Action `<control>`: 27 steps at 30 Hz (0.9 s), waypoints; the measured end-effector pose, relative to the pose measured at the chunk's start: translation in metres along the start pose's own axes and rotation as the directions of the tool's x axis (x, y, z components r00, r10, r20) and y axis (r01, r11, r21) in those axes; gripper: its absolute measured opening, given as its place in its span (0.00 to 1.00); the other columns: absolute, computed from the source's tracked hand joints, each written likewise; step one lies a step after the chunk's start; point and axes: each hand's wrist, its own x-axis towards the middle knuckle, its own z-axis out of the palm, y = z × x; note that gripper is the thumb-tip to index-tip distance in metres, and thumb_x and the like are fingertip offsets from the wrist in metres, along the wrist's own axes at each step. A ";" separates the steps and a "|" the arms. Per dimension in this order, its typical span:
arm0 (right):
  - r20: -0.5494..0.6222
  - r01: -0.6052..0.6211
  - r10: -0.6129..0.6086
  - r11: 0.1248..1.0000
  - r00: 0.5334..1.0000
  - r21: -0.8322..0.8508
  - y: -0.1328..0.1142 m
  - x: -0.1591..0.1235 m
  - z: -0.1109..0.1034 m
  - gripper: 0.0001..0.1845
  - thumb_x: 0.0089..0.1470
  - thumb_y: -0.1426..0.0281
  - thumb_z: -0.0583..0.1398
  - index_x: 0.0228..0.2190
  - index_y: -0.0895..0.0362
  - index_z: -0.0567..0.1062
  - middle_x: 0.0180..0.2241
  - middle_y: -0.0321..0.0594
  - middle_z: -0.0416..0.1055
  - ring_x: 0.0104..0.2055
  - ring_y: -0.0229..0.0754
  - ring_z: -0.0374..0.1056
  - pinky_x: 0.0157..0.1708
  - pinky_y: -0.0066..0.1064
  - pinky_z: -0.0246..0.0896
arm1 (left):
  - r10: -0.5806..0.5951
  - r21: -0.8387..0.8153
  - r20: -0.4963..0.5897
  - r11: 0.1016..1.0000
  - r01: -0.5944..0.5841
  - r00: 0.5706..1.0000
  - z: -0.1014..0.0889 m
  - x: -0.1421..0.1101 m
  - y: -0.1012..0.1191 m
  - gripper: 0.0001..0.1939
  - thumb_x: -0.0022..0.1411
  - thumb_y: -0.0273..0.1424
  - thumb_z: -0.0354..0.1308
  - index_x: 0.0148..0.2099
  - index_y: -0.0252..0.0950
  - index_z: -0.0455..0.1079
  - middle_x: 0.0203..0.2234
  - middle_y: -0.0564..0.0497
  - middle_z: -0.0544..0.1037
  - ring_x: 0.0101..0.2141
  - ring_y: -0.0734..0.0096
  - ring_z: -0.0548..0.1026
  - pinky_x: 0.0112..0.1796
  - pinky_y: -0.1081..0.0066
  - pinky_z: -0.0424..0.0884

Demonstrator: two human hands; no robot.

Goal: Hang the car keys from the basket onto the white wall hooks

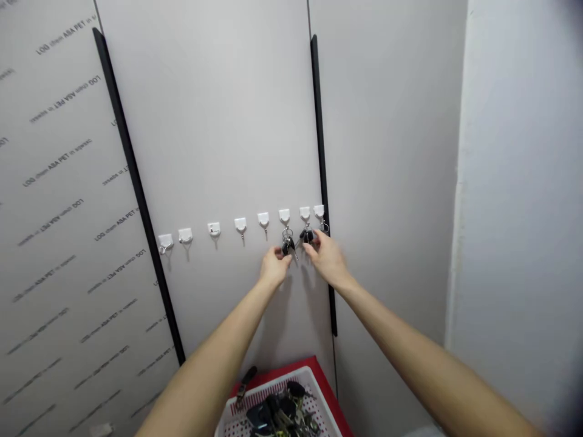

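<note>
A row of several white adhesive hooks (240, 224) runs across a pale cabinet door. From one hook toward the right hangs a bunch of keys (288, 244) with black heads on a metal ring. My left hand (274, 267) is closed at its lower left side, thumb and fingers on the bunch. Another bunch of dark keys (306, 235) hangs from the neighbouring hook to the right. Fingers of my right hand (330, 260) are closed about it, partly covering it. Behind that hand, a metal ring (325, 227) shows at the rightmost hook.
Below my arms, a white perforated basket (314, 388) full of keys and dark fobs sits on a red surface (334, 403). A dark strap (246, 382) lies over its rim. Long black handles (321, 139) run down the door edges. A white wall (514, 212) stands at right.
</note>
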 end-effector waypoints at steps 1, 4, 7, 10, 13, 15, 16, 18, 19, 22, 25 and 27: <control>0.024 -0.014 0.015 0.999 1.000 -0.049 -0.001 0.002 0.002 0.21 0.40 0.62 0.51 0.39 0.57 0.62 0.31 0.44 0.66 0.32 0.43 0.62 0.29 0.33 0.54 | -0.001 -0.015 -0.003 1.000 0.001 1.000 0.010 0.004 0.003 0.12 0.40 0.30 0.53 0.31 0.32 0.63 0.22 0.49 0.69 0.23 0.75 0.66 0.26 0.75 0.60; 0.079 -0.076 0.089 0.986 0.993 -0.148 -0.003 0.004 0.005 0.19 0.41 0.61 0.50 0.35 0.57 0.64 0.27 0.46 0.67 0.30 0.45 0.62 0.26 0.33 0.53 | -0.007 -0.066 0.012 0.998 0.008 1.000 0.028 0.008 0.010 0.06 0.44 0.30 0.49 0.25 0.32 0.62 0.14 0.53 0.65 0.16 0.78 0.64 0.21 0.76 0.59; 0.098 -0.071 0.085 0.988 0.992 -0.139 -0.003 0.012 0.000 0.14 0.43 0.62 0.48 0.28 0.56 0.67 0.25 0.44 0.67 0.28 0.43 0.63 0.24 0.31 0.52 | 0.014 -0.115 0.020 0.993 -0.012 1.000 0.022 0.011 0.024 0.07 0.48 0.31 0.45 0.25 0.33 0.61 0.13 0.56 0.63 0.13 0.80 0.63 0.17 0.78 0.58; 0.034 -0.024 0.028 0.995 0.999 -0.099 -0.006 0.028 -0.013 0.13 0.43 0.63 0.48 0.26 0.55 0.68 0.24 0.42 0.67 0.28 0.41 0.62 0.24 0.29 0.51 | 0.085 -0.140 -0.043 0.986 -0.090 0.995 0.004 0.020 0.048 0.08 0.47 0.33 0.45 0.23 0.33 0.60 0.12 0.57 0.62 0.13 0.81 0.63 0.16 0.80 0.56; -0.011 0.030 -0.031 0.994 0.999 -0.104 -0.017 0.045 -0.026 0.13 0.42 0.63 0.48 0.26 0.56 0.69 0.24 0.42 0.67 0.28 0.41 0.62 0.24 0.28 0.51 | 0.159 -0.096 -0.063 0.982 -0.164 0.985 -0.011 0.031 0.071 0.08 0.46 0.32 0.46 0.20 0.33 0.60 0.10 0.57 0.62 0.13 0.80 0.63 0.16 0.80 0.55; 0.016 0.086 -0.084 0.992 0.996 -0.095 -0.024 0.052 -0.032 0.12 0.42 0.64 0.49 0.25 0.56 0.69 0.24 0.42 0.67 0.28 0.41 0.62 0.24 0.28 0.51 | 0.184 -0.047 -0.026 0.982 -0.186 0.982 -0.016 0.034 0.079 0.07 0.45 0.29 0.47 0.19 0.33 0.59 0.09 0.57 0.62 0.12 0.81 0.62 0.16 0.80 0.56; 0.039 0.120 -0.117 0.990 0.992 -0.077 -0.026 0.052 -0.032 0.12 0.42 0.65 0.49 0.25 0.56 0.69 0.24 0.41 0.68 0.28 0.40 0.62 0.25 0.27 0.51 | 0.192 -0.023 0.000 0.981 -0.192 0.981 -0.017 0.033 0.080 0.07 0.45 0.28 0.48 0.18 0.33 0.59 0.09 0.57 0.61 0.12 0.81 0.62 0.17 0.79 0.56; 0.097 0.175 -0.172 0.984 0.980 -0.021 -0.027 0.048 -0.031 0.11 0.42 0.67 0.49 0.25 0.57 0.69 0.24 0.40 0.67 0.27 0.38 0.61 0.26 0.26 0.51 | 0.198 0.022 0.084 0.979 -0.200 0.977 -0.017 0.029 0.077 0.06 0.44 0.27 0.48 0.18 0.33 0.58 0.08 0.57 0.61 0.11 0.81 0.61 0.16 0.79 0.55; 0.134 0.187 -0.187 0.982 0.973 0.013 -0.026 0.044 -0.028 0.11 0.42 0.67 0.49 0.26 0.57 0.69 0.23 0.39 0.67 0.26 0.36 0.61 0.25 0.25 0.51 | 0.194 0.045 0.150 0.978 -0.203 0.969 -0.016 0.025 0.074 0.06 0.44 0.26 0.48 0.17 0.33 0.58 0.08 0.57 0.60 0.11 0.81 0.60 0.16 0.79 0.55; 0.266 0.127 -0.152 0.986 0.952 0.107 -0.015 0.026 -0.017 0.11 0.43 0.69 0.48 0.27 0.59 0.67 0.19 0.36 0.66 0.21 0.33 0.61 0.23 0.23 0.51 | 0.117 0.128 0.376 0.976 -0.177 0.919 -0.017 0.013 0.062 0.07 0.44 0.26 0.47 0.17 0.33 0.57 0.07 0.58 0.59 0.11 0.82 0.59 0.15 0.80 0.54; 0.411 0.032 -0.096 0.987 0.907 0.160 0.003 -0.001 -0.002 0.11 0.43 0.71 0.47 0.27 0.60 0.67 0.16 0.35 0.65 0.18 0.31 0.60 0.20 0.22 0.51 | -0.028 0.219 0.549 0.969 -0.112 0.835 -0.017 -0.002 0.045 0.07 0.45 0.27 0.46 0.18 0.33 0.56 0.07 0.58 0.58 0.11 0.82 0.58 0.15 0.79 0.54; 0.525 -0.010 -0.085 0.985 0.847 0.174 0.015 -0.028 0.008 0.11 0.43 0.72 0.46 0.27 0.61 0.67 0.17 0.36 0.65 0.17 0.31 0.59 0.19 0.21 0.50 | -0.104 0.278 0.638 0.955 -0.102 0.763 -0.015 -0.018 0.026 0.06 0.45 0.28 0.45 0.20 0.32 0.58 0.07 0.59 0.58 0.11 0.82 0.57 0.15 0.79 0.54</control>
